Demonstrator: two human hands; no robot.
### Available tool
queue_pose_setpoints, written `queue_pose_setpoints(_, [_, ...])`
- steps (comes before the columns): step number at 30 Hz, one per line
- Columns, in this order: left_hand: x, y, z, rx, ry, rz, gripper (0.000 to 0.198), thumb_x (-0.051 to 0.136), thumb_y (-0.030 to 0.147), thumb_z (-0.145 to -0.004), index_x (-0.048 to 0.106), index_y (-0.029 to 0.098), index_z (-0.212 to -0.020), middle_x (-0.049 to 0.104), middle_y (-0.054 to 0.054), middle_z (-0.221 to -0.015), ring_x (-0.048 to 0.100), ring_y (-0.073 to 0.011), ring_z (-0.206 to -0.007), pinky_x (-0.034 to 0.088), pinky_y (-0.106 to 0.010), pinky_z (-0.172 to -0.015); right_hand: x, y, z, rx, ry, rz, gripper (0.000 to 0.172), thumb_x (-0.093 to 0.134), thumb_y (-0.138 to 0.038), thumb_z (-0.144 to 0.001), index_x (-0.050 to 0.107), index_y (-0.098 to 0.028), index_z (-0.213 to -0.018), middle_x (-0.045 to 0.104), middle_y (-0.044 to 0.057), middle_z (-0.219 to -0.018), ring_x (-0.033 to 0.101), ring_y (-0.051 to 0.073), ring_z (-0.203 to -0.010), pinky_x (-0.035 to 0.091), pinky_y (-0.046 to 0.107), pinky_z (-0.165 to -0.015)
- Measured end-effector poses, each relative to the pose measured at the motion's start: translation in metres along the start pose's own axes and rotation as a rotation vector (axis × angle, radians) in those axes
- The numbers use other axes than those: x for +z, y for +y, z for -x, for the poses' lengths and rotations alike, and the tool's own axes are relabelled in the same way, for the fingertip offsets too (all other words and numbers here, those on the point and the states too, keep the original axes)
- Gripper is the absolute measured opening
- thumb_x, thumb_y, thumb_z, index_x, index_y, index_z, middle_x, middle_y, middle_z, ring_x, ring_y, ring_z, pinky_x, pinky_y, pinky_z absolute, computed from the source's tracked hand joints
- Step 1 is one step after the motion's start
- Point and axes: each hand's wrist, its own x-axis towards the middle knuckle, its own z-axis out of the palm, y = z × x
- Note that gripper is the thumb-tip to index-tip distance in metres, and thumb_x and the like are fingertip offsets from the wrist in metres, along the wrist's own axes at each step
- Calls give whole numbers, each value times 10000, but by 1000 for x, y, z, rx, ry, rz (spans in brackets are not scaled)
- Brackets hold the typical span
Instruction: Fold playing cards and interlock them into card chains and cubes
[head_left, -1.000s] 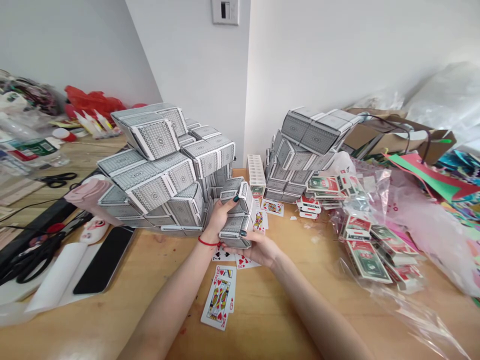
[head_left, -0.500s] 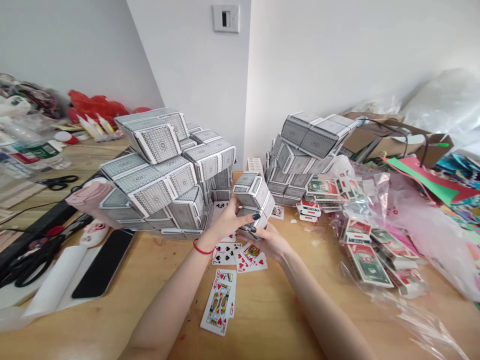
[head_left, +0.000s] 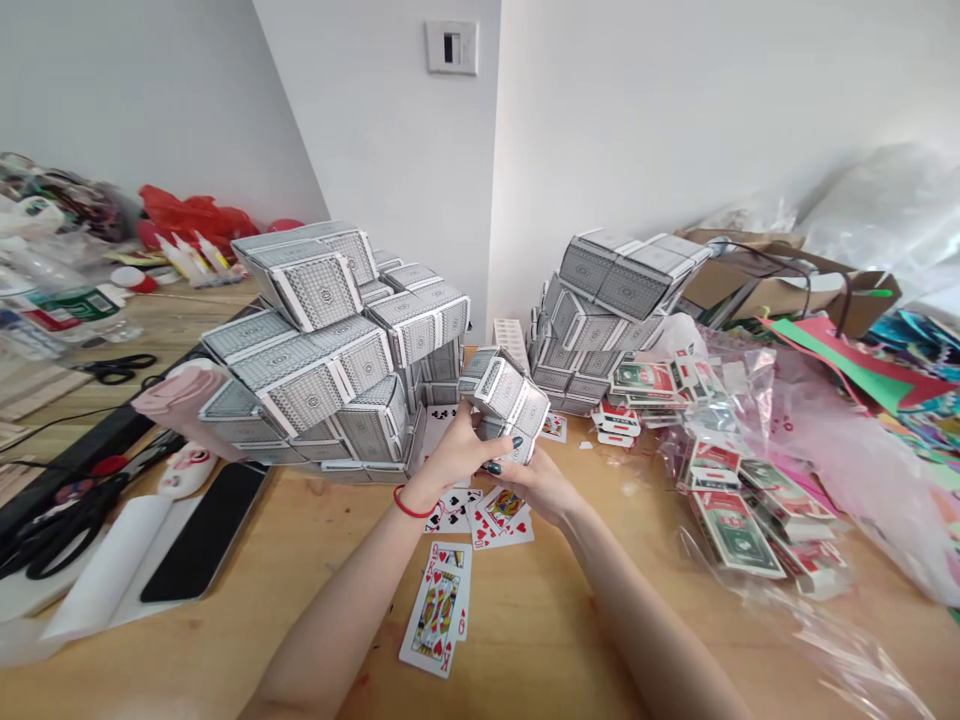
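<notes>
Between my two hands is a small block folded from playing cards (head_left: 504, 388), its grey patterned backs facing out, tilted above the table. My left hand (head_left: 466, 447) wraps its left side, thumb across the lower front. From below and the right, my right hand (head_left: 536, 483) grips the same block. Underneath lie loose face-up playing cards (head_left: 501, 520), with a king of hearts (head_left: 435, 618) nearer to me. Stacked card blocks (head_left: 322, 360) rise to the left of my hands, and a second stack of card blocks (head_left: 615, 290) stands to the right, behind them.
On the right lie boxed card decks (head_left: 735, 530) among clear plastic wrap and a brown paper bag (head_left: 787, 275). To the left are a black phone (head_left: 206, 530), black-handled scissors (head_left: 75, 520), a plastic bottle (head_left: 82, 305) and glue tubes (head_left: 195, 252). A wall stands behind.
The card block has turned and tilted in my hands, showing more of its joined faces. Both hands have shifted slightly with it. The stacks keep their places.
</notes>
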Motion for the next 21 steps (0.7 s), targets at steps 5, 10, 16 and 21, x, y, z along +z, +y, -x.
queue_pose_setpoints(5, [-4,5,-1,-45,-26,129,528,660,176,-656,458,186,-1143,558,-94,-1170,527,-223,-1065,400,-358,-912,-13,-3,1,34,-37,-23,503,757,-281,-607,555,-201,-1061,614,78,-1121,593,228,-1000,439,402,-907])
queue_pose_setpoints(10, [-12,13,0,34,-117,87,600,684,204,-640,444,178,-1188,544,-100,-1200,481,-246,-1135,376,-374,-951,-16,-6,2,-45,-66,50,537,767,-265,-593,545,-218,-1079,604,75,-1140,570,230,-1033,423,386,-924])
queue_pose_setpoints(16, [-11,15,4,97,-54,-138,697,728,202,-585,405,185,-1202,541,-104,-1185,515,-249,-1077,388,-363,-935,-28,-20,5,-171,48,101,714,755,-257,-607,413,-321,-1230,516,62,-1219,567,217,-998,483,407,-829])
queue_pose_setpoints(21, [-1,4,4,91,-13,-183,631,712,202,-606,420,171,-1164,545,-119,-1168,517,-255,-1070,390,-373,-923,-31,-26,5,-166,195,128,817,739,-315,-621,298,-365,-1306,430,65,-1293,544,220,-1022,503,399,-789])
